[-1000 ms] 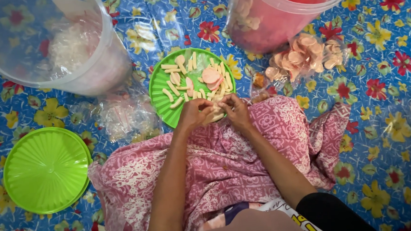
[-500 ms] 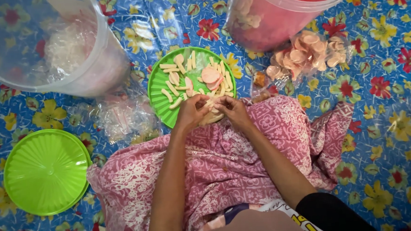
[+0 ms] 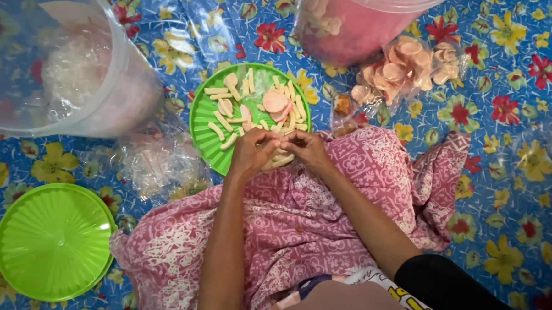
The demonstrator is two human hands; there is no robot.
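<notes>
Step in hand: both hands met over the near rim of the green plate [image 3: 207, 136], fingers working some small piece among the pale snack sticks [image 3: 222, 120]; what exactly was pinched was hidden by the fingers.
Doing it well: judged from the pose, the work wanted light fingertip pressure, since such thin sticks look brittle, and the hands kept low over the plate so that anything dropped would land on it and not on the cloth.
Left hand [image 3: 251, 155]: curled nearly shut, knuckles up, fingertips touching the right hand's; it seemed to grip a small piece, though the piece itself could not be made out.
Right hand [image 3: 307, 148]: likewise curled, fingers bent inward toward the left, closed to a pinch over the plate's edge.
Just beyond the hands: the sticks lay scattered across the plate, with a few round pink crackers [image 3: 276, 101] among them.
Under the wrists: a pink patterned cloth [image 3: 305, 222] lay over the person's lap.
Far left of the hands: a green lid [image 3: 52, 241] lay flat on the floral floor mat [image 3: 518, 211].
Ahead and left: a clear plastic tub [image 3: 63, 65], with a crumpled clear bag [image 3: 157, 164] beside it.
Ahead and right: a pink-lined bucket [image 3: 369, 18], and a bag of round crackers [image 3: 404, 69] next to it.
</notes>
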